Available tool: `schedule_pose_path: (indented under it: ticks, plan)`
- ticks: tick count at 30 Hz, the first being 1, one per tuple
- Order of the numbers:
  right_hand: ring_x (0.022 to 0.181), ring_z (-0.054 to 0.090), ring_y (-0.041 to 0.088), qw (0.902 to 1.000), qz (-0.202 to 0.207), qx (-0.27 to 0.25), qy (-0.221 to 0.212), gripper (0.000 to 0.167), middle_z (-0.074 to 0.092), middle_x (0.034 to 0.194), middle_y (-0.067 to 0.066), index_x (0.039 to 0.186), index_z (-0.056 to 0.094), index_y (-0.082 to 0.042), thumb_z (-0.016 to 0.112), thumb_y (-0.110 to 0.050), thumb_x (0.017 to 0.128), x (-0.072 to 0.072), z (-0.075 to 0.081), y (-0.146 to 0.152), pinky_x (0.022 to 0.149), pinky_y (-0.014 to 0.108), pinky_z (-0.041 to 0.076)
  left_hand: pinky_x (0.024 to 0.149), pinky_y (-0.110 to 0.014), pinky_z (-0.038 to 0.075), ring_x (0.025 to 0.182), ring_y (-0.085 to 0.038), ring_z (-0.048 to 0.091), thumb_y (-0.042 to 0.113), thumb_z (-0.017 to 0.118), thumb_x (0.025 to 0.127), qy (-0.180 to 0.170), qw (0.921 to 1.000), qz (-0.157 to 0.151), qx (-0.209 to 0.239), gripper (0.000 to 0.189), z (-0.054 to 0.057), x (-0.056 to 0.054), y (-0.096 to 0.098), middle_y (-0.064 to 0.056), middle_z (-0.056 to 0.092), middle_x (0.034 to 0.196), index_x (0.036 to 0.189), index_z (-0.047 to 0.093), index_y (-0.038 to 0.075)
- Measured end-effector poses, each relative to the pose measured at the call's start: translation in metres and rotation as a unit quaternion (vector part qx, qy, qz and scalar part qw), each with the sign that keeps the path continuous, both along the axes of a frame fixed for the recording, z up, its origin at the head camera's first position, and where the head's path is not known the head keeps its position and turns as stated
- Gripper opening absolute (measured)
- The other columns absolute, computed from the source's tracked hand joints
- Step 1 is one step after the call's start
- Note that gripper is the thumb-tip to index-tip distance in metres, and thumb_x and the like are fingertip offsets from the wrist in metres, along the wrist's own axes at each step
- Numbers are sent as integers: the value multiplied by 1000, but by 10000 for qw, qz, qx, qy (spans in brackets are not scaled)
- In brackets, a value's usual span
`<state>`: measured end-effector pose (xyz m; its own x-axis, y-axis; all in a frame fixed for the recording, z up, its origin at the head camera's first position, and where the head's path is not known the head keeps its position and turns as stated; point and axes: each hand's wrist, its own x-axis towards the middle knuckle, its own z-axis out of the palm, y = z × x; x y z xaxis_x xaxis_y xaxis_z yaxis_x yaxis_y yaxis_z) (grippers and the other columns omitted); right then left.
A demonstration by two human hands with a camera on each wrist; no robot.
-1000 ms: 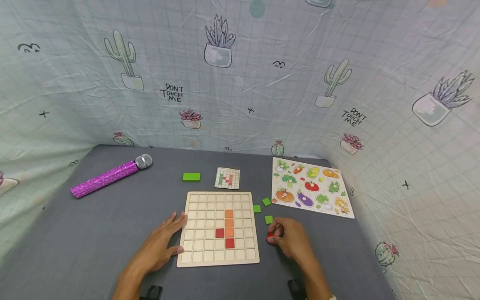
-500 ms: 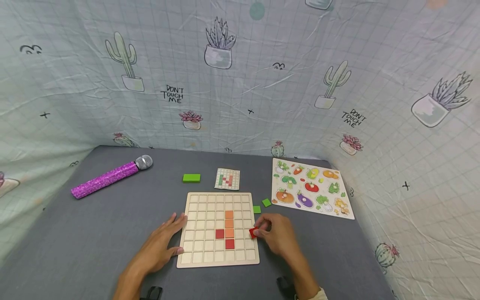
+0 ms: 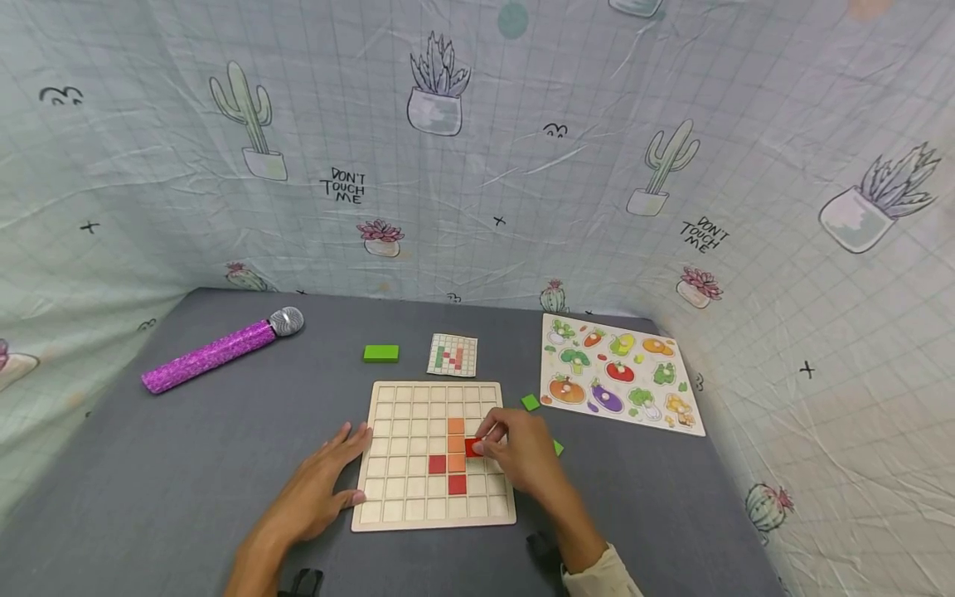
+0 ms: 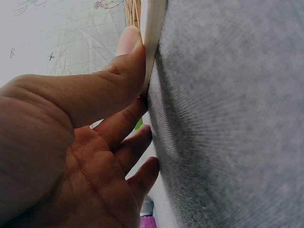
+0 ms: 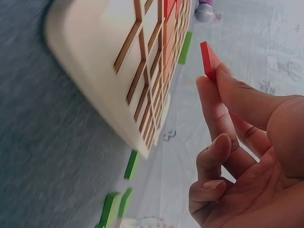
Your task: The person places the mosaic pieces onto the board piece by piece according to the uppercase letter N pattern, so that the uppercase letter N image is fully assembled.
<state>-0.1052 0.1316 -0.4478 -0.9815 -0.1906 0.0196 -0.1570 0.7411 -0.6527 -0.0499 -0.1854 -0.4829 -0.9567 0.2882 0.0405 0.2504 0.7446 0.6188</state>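
A wooden grid board (image 3: 403, 489) lies flat on the table, with orange tiles (image 3: 456, 444) in one column and red tiles (image 3: 437, 464) beside and below them. Between thumb and index finger my right hand (image 3: 522, 452) pinches a red square tile (image 5: 209, 61). In the right wrist view this tile is raised above the board, tilted. From the head it overlaps the cell just right of the orange column. My left hand (image 3: 317, 489) rests against the board's left edge, thumb and fingers extended, as the left wrist view also shows.
Green tiles (image 3: 530, 402) lie right of the board, one partly behind my right hand. A green block (image 3: 381, 354) and a small pattern card (image 3: 452, 355) are behind it. A vegetable puzzle board (image 3: 619, 373) sits back right, a purple microphone (image 3: 216, 352) back left.
My right hand has carried the red tile leftward from the table beside the board to over its grid. My left hand has stayed at the left edge.
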Motion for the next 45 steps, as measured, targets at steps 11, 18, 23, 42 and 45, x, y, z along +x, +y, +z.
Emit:
schedule_pose_path:
  ticks: [11,18,23,42,45]
  plan:
    - [75,59,8,9992,338,-200,91,21,69,71,-11,82,72,-22,92,-16,83,-9,-1,-23,60,24,44,124,-70,30,159,-46,32,7,87,83,-107,9999,12,-61,87,2,-3,1,-15,43,168,159,47,3]
    - [69,57,6,9991,403,-86,-30,20,66,71,-11,82,71,-22,89,-15,85,-16,-4,-38,58,25,44,124,-70,30,159,-46,32,7,87,83,-94,10000,-4,-31,87,3,-4,0,-15,43,169,160,47,3]
    - [60,57,8,9987,457,-48,-212,21,62,65,-9,79,70,-21,87,-11,85,-19,-9,-50,53,26,45,123,-70,31,158,-47,33,8,88,82,-29,10000,-28,-52,85,2,-1,0,-16,45,167,158,49,2]
    - [61,53,7,9943,533,856,-354,25,58,62,-10,74,68,-23,89,-15,85,-27,-12,-84,52,26,40,124,-70,28,159,-48,32,6,87,83,-121,9999,20,-26,86,0,-2,0,-15,43,169,159,48,3]
    - [61,53,8,9944,535,829,-385,25,58,62,-10,74,68,-23,89,-14,86,-28,-12,-86,52,26,40,123,-71,29,158,-48,33,6,88,82,-65,10000,18,-28,86,-1,-3,0,-16,44,168,158,49,3]
